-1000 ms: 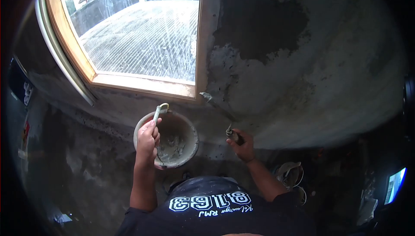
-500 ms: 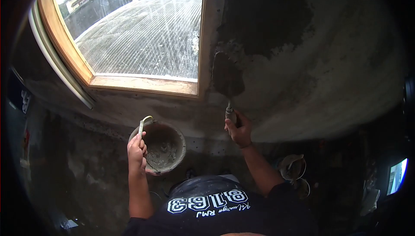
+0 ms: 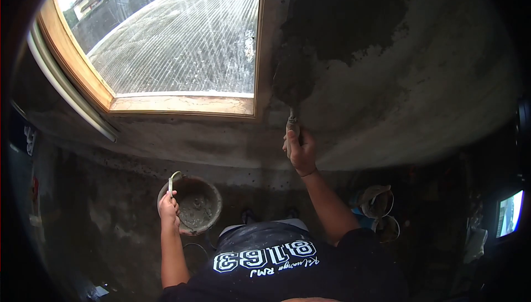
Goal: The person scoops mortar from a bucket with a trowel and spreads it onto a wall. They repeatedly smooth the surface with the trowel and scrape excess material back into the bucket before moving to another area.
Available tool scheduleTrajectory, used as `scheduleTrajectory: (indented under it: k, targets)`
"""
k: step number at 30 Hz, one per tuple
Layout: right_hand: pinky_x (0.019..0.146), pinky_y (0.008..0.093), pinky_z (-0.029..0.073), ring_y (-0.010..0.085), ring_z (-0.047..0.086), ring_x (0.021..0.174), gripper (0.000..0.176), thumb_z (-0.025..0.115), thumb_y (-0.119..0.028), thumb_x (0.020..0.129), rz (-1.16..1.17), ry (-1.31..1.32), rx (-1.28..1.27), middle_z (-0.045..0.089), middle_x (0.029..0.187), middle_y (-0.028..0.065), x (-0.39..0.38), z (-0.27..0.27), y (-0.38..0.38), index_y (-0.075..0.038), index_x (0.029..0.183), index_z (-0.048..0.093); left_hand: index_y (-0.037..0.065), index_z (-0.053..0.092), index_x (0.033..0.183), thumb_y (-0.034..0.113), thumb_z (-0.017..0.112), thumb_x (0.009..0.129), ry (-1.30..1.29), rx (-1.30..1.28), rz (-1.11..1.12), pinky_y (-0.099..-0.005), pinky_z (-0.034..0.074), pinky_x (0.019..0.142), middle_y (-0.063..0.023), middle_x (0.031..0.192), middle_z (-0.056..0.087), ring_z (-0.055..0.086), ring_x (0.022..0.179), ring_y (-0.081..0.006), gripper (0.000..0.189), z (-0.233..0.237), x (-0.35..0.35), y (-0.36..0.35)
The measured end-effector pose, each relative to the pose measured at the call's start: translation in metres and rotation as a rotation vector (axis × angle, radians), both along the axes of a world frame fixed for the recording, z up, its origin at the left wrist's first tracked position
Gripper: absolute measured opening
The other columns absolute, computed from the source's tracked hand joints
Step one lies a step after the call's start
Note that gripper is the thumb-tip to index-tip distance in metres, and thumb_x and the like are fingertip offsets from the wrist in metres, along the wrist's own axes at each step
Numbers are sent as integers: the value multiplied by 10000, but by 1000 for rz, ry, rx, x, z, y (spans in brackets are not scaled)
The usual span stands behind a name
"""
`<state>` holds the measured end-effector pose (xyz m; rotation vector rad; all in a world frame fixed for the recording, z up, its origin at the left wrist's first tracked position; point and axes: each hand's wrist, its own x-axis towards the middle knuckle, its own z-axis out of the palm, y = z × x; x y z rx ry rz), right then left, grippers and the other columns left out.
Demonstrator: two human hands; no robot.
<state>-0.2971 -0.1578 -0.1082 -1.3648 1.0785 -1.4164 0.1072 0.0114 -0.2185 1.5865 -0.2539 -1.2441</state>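
Nearest us, our black shirt (image 3: 326, 277) is bearing the white number 8163; past it the dark, stained floor (image 3: 119, 213) is running to the foot of the wall (image 3: 437, 75); a pair of pails (image 3: 368, 212) is standing right of our right arm; our left hand (image 3: 168, 209) is gripping the handle (image 3: 171, 185) of a round bucket (image 3: 218, 203) near the wall's lower edge, its rim smeared grey, a lumpy grey mix (image 3: 196, 212) lying inside; our right hand (image 3: 301, 151) is clasping a trowel (image 3: 293, 89), thumb along its grip; the trowel is pointing up the wall, right of the lower right corner of the window frame (image 3: 182, 105), its blade looking dark; we cannot tell whether that blade is touching; rightward the wall is stretching wide, giving room for sideways moving; higher up a dark patch (image 3: 345, 20) is showing a ragged edge; farthest, beyond the frame, a ribbed grey roof (image 3: 182, 42) is spreading.
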Motion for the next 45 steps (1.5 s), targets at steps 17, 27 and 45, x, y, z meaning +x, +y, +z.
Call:
scheduleTrajectory:
  k: [17,27,45]
  targets:
    - [515,243,404,73,498,544,310,490,-302,1020,-171,206,-155,545,680,0,-4,37,8,-12,966,584,180,433,766,488,593,931,110,462,154,-336,274,394,29,496,278,283,362,-147,385,-210,62,83]
    - [518,271,414,81,503,544,334,521,-337,1009,-174,224,-131,547,672,15,6,24,-8,-13,965,588,171,483,710,358,611,953,11,440,-78,-307,235,388,43,489,343,320,373,-116,332,-166,24,10]
    - [628,345,489,236,656,675,297,543,-282,986,-239,366,-184,668,770,117,-15,37,6,4,983,620,203,433,706,339,602,970,57,-190,-592,-243,215,419,105,560,349,286,443,-41,341,106,-113,-128]
